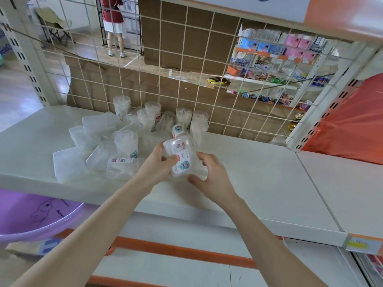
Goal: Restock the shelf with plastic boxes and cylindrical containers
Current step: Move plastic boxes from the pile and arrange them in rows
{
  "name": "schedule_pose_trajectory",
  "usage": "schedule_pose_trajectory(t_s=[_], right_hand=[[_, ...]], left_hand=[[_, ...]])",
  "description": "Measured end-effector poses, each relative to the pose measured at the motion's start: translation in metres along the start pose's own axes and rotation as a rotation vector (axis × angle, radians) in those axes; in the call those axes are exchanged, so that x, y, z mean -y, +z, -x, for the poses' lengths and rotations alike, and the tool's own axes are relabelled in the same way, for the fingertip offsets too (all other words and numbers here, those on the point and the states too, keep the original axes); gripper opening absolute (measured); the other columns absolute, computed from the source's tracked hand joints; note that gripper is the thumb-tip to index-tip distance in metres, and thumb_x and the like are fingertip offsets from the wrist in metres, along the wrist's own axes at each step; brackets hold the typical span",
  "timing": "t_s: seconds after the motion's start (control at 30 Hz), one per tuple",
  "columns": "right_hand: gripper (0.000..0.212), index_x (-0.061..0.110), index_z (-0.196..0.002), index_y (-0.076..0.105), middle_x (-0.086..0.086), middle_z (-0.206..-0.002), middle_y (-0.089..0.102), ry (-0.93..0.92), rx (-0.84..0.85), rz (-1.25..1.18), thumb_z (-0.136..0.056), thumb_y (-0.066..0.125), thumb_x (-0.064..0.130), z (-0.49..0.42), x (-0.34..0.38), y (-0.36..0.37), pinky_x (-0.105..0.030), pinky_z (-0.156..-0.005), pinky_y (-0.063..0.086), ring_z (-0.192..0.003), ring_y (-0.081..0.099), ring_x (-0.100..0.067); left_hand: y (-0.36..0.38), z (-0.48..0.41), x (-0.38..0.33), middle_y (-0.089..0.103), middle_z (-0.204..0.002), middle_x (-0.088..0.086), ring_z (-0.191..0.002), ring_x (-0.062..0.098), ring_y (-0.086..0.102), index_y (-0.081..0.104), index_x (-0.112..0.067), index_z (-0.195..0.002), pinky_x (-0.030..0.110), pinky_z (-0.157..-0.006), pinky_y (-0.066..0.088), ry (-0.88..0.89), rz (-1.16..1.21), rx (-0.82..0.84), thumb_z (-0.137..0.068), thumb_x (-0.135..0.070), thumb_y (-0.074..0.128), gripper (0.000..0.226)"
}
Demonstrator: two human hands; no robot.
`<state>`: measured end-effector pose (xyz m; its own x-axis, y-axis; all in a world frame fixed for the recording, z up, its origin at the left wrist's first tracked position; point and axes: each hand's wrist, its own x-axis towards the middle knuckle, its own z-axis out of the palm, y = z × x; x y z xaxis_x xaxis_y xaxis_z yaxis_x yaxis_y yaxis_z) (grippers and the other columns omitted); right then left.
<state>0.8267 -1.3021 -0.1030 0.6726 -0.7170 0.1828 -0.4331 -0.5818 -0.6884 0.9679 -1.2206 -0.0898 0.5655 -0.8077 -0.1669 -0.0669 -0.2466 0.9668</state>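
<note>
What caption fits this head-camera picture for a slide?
Left hand holds a labelled clear container over the white shelf, right hand beside it; more containers and flat boxes behind.

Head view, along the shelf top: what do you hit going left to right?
Flat box → lying container → left hand → held container → right hand → orange bag.

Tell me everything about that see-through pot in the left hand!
The pot is a clear plastic cylinder with a printed label showing red marks and a teal cartoon. It is tilted above the white shelf, gripped by the left hand; the right hand curls close beside it, contact unclear.
</note>
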Motion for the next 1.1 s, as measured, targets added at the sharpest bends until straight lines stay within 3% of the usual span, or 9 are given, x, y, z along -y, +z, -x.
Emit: schedule_pose_trajectory(t_s=[0.13, 0.23, 0.4, 0.5, 0.57, 0.63, 0.73, 0.87, 1.1], right_hand=[[0.049, 0.007, -0.127, 0.051, -0.009, -0.127, 0.05, 0.087, -0.093, 0.1, -0.08, 0.065, 0.011, -0.003, -0.022, -0.016, -0.023, -0.094, 0.033, -0.116, 0.047, -0.026], [0.047, 0.01, -0.127, 0.051, -0.008, -0.128, 0.049, 0.144, -0.075, 0.168, -0.081, 0.062, 0.012, -0.006, -0.037, -0.025, -0.029, -0.097, 0.036, -0.118, 0.044, -0.025], [0.049, 0.011, -0.129, 0.049, -0.007, -0.131, 0.044, 0.186, 0.008, 0.208, -0.082, 0.062, 0.014, -0.009, -0.048, -0.027, -0.035, -0.101, 0.035, -0.121, 0.041, -0.027], [0.051, 0.013, -0.131, 0.047, -0.005, -0.133, 0.042, 0.175, 0.048, 0.227, -0.082, 0.062, 0.016, -0.011, -0.05, -0.024, -0.034, -0.101, 0.034, -0.121, 0.039, -0.027], [0.052, 0.014, -0.132, 0.046, -0.004, -0.134, 0.041, 0.169, 0.061, 0.241, -0.082, 0.063, 0.016, -0.013, -0.05, -0.023, -0.034, -0.101, 0.033, -0.121, 0.037, -0.028], [0.053, 0.015, -0.133, 0.045, -0.003, -0.134, 0.04, 0.162, 0.071, 0.261, -0.083, 0.062, 0.017, -0.015, -0.051, -0.021, -0.036, -0.102, 0.032, -0.121, 0.037, -0.028], [0.052, 0.016, -0.133, 0.045, -0.003, -0.133, 0.042, 0.152, 0.087, 0.297, -0.083, 0.06, 0.018, -0.019, -0.052, -0.019, -0.038, -0.103, 0.032, -0.121, 0.036, -0.029], [0.049, 0.016, -0.13, 0.048, -0.004, -0.131, 0.043, 0.141, 0.101, 0.331, -0.083, 0.061, 0.019, -0.021, -0.053, -0.015, -0.039, -0.102, 0.034, -0.12, 0.037, -0.029], [0.051, 0.015, -0.132, 0.046, -0.007, -0.132, 0.044, 0.147, 0.09, 0.355, -0.083, 0.061, 0.019, -0.013, -0.054, -0.015, -0.035, -0.099, 0.033, -0.119, 0.034, -0.031]], left_hand=[[-0.004, -0.003, 0.006, 0.05, -0.068, -0.002, -0.063, 0.011, 0.049, 0.039, -0.021, -0.133, 0.026, -0.051, 0.033, 0.121, -0.415, -0.021, -0.093, -0.023, 0.045, 0.041], [-0.004, -0.004, 0.008, 0.054, -0.067, -0.002, -0.062, 0.012, 0.05, 0.055, -0.015, -0.116, 0.025, -0.05, 0.034, 0.164, -0.591, 0.008, -0.093, -0.02, 0.041, 0.027], [0.005, -0.004, 0.01, 0.066, -0.091, -0.001, -0.078, 0.022, 0.056, 0.06, -0.005, -0.102, 0.031, -0.063, 0.041, 0.23, -0.772, 0.082, -0.094, -0.015, 0.037, 0.026], [0.011, -0.007, 0.013, 0.066, -0.099, 0.004, -0.086, 0.026, 0.056, 0.06, -0.007, -0.103, 0.034, -0.067, 0.042, 0.281, -0.806, 0.044, -0.096, -0.015, 0.035, 0.027], [0.015, -0.008, 0.015, 0.061, -0.11, 0.009, -0.099, 0.028, 0.052, 0.058, -0.014, -0.117, 0.033, -0.075, 0.04, 0.282, -0.815, 0.029, -0.097, -0.017, 0.034, 0.031], [0.017, -0.007, 0.02, 0.05, -0.126, 0.009, -0.115, 0.03, 0.042, 0.046, -0.019, -0.134, 0.033, -0.088, 0.037, 0.249, -0.835, 0.043, -0.098, -0.02, 0.034, 0.037], [0.018, -0.003, 0.028, 0.037, -0.138, 0.003, -0.126, 0.027, 0.032, 0.032, -0.021, -0.141, 0.036, -0.098, 0.035, 0.226, -0.863, 0.069, -0.093, -0.036, 0.045, 0.052], [0.017, 0.004, 0.038, 0.03, -0.139, -0.003, -0.127, 0.021, 0.034, 0.025, -0.024, -0.143, 0.033, -0.098, 0.037, 0.226, -0.876, 0.084, -0.079, -0.045, 0.061, 0.076], [0.018, 0.007, 0.049, 0.039, -0.133, -0.002, -0.123, 0.02, 0.036, 0.031, -0.025, -0.14, 0.028, -0.092, 0.035, 0.243, -0.809, 0.005, -0.078, -0.034, 0.063, 0.07]])
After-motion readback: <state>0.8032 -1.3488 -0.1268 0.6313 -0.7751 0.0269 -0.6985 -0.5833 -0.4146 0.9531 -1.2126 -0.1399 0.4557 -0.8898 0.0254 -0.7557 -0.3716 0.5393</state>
